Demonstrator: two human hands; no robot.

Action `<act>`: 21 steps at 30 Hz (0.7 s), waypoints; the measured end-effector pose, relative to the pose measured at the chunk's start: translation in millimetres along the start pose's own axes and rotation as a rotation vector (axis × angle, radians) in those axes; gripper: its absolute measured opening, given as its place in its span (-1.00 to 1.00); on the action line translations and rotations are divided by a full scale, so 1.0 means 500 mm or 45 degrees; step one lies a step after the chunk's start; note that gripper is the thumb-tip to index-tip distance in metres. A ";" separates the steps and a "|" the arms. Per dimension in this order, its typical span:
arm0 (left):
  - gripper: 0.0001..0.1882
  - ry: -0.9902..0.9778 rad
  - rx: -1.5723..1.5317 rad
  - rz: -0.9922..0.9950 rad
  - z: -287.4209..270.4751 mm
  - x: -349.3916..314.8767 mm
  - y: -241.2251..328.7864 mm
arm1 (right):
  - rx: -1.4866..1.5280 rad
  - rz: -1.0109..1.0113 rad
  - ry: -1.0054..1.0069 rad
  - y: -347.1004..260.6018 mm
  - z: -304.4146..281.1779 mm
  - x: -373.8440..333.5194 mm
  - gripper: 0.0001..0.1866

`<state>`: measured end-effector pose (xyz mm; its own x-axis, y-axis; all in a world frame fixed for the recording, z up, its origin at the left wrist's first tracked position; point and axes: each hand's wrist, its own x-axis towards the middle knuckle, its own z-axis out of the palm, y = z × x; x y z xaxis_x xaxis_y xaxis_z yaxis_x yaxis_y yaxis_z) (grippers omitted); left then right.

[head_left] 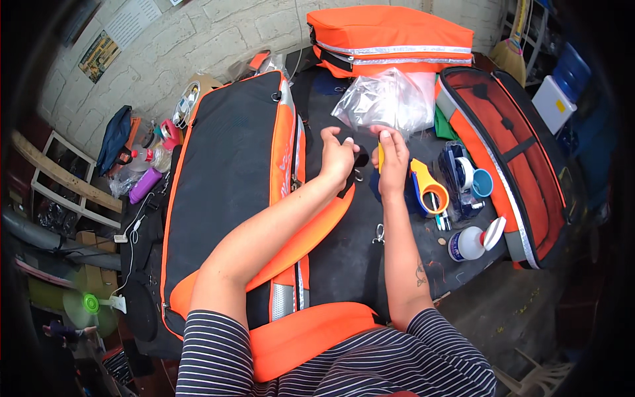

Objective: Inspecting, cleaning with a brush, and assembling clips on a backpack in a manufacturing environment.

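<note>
A large black and orange bag lies in front of me, with a wide orange strap running over its lower end. Above the strap's far end, my left hand is closed on a piece of black strap, partly hidden by the fingers. Just to its right, my right hand grips a slim yellow object; most of it is covered, so its kind does not show. The hands are close together but apart. Below them, a metal clip rests on the dark table.
An orange bag stands at the back, behind clear plastic wrap. An open bag lies to the right. Beside my right forearm are an orange tape dispenser, pens and a white spray bottle. A green fan is at lower left.
</note>
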<state>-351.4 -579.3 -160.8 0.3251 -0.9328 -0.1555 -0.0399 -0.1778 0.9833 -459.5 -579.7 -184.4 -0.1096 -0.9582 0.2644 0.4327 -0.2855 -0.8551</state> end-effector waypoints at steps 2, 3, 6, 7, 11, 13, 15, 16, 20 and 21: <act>-0.69 -0.054 -0.156 0.056 -0.005 0.001 0.011 | -0.019 0.023 -0.216 -0.009 -0.015 0.008 -0.74; -0.70 -0.092 -0.223 0.049 -0.009 0.004 0.016 | -0.043 0.106 -0.327 -0.012 -0.024 0.009 -0.70; -0.85 -0.341 -0.361 0.065 -0.025 0.026 0.028 | -0.143 0.055 -0.604 -0.014 -0.042 0.009 -0.70; -0.87 -0.380 -0.357 0.090 -0.031 0.034 0.029 | -0.206 0.017 -0.535 -0.013 -0.048 0.010 -0.74; -0.80 -0.303 0.420 0.712 -0.040 0.036 0.007 | -0.277 -0.019 -0.292 -0.030 -0.087 0.040 -0.93; -0.75 -0.304 0.718 0.921 -0.043 0.032 0.003 | -0.239 -0.055 -0.268 -0.041 -0.106 0.059 -0.94; -0.76 -0.488 0.556 0.559 -0.036 0.029 0.008 | -0.184 -0.139 -0.202 -0.043 -0.108 0.078 -0.93; -0.72 -0.521 0.441 0.396 -0.028 0.027 0.011 | -0.129 -0.028 -0.164 -0.040 -0.104 0.084 -0.92; -0.67 -0.407 -0.451 -0.216 -0.013 0.036 0.034 | -0.638 -0.513 0.249 -0.015 -0.071 0.050 -0.71; -0.68 -0.392 -0.516 -0.260 -0.014 0.038 0.036 | -0.674 -0.511 0.297 -0.006 -0.062 0.026 -0.67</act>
<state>-339.2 -597.7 -145.5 -0.0061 -0.9513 -0.3082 0.3823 -0.2870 0.8784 -489.9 -592.0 -192.2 -0.3845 -0.7390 0.5533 -0.1685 -0.5331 -0.8291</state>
